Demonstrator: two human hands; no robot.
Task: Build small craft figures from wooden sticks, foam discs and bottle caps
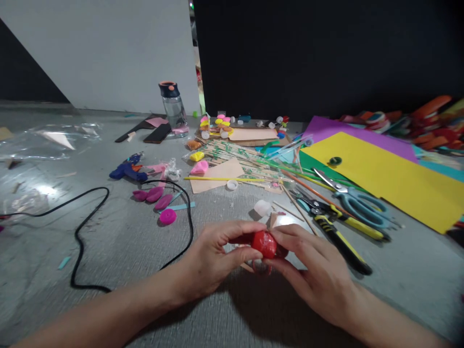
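Between the fingertips of both hands is a small, shiny red rounded piece, held a little above the grey table. My left hand pinches its left side with thumb and fingers. From the other side my right hand grips it, its fingers covering part of the surface. Just below it shows a reddish ring-like edge, which I cannot make out. Behind the hands lies a crumpled whitish lump. Several magenta petal-shaped pieces and a magenta disc lie to the left.
A blue glue gun and black cord are on the left. Yellow-black pliers and blue-handled scissors lie right, near yellow paper. Wooden sticks and a water bottle are farther back.
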